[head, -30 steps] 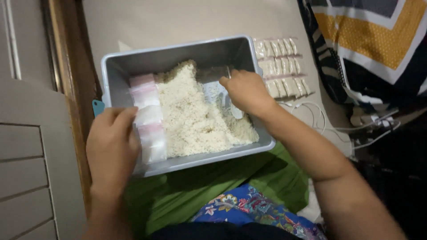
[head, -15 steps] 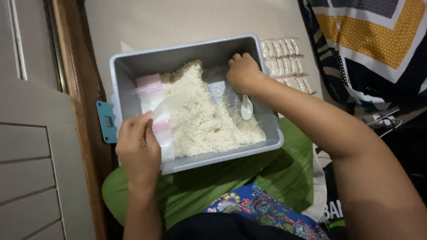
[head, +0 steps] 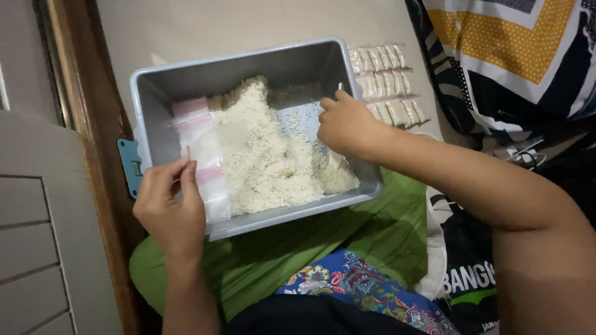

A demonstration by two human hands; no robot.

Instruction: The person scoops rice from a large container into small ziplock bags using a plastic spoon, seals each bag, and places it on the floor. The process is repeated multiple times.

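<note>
A grey plastic bin (head: pixel 155 80) rests on a green cushion and holds a heap of white rice (head: pixel 267 155). A stack of clear little zip bags with pink strips (head: pixel 202 139) lies along the bin's left side. My left hand (head: pixel 171 208) is at the bin's front left corner and pinches the top edge of one of these bags between thumb and fingers. My right hand (head: pixel 344 124) is inside the bin's right half, over the rice. It is closed around a thin spoon whose handle tip (head: pixel 339 87) pokes up above the fingers.
Rows of small filled rice bags (head: pixel 385 80) lie on the floor just right of the bin. The green cushion (head: pixel 372 229) sits on my lap. A wooden door frame (head: pixel 81 124) runs along the left, and patterned fabric (head: pixel 515 56) and cables lie at the right.
My left hand has drawn back from the bag stack and now pinches one bag's edge. My right hand, with the spoon, has come back down over the rice.
</note>
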